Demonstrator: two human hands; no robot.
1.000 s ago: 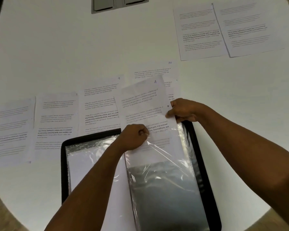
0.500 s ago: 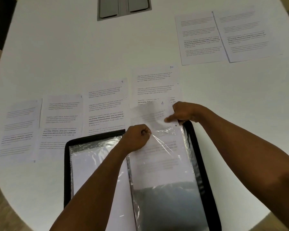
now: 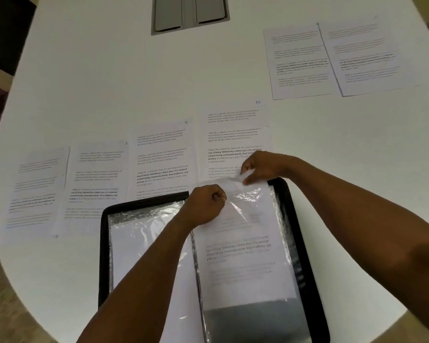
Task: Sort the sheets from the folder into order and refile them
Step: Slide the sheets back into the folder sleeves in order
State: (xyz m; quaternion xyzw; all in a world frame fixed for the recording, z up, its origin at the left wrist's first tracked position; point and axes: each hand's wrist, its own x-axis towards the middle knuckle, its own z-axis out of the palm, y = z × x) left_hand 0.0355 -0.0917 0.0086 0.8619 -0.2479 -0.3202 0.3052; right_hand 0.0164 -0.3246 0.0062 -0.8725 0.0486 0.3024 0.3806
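The sheet [image 3: 243, 243] has slid almost fully into the plastic sleeve [image 3: 258, 315].

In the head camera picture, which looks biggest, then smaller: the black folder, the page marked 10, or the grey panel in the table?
1. Black folder, though it is nearest the camera.
2. Page marked 10, partly hidden by the right hand.
3. Grey panel, cut off and farthest.

free room: bare table [image 3: 104, 78] up top-left | blocked: row of sheets [image 3: 164, 157] behind open folder [image 3: 297, 243], two sheets [image 3: 332, 60] far right
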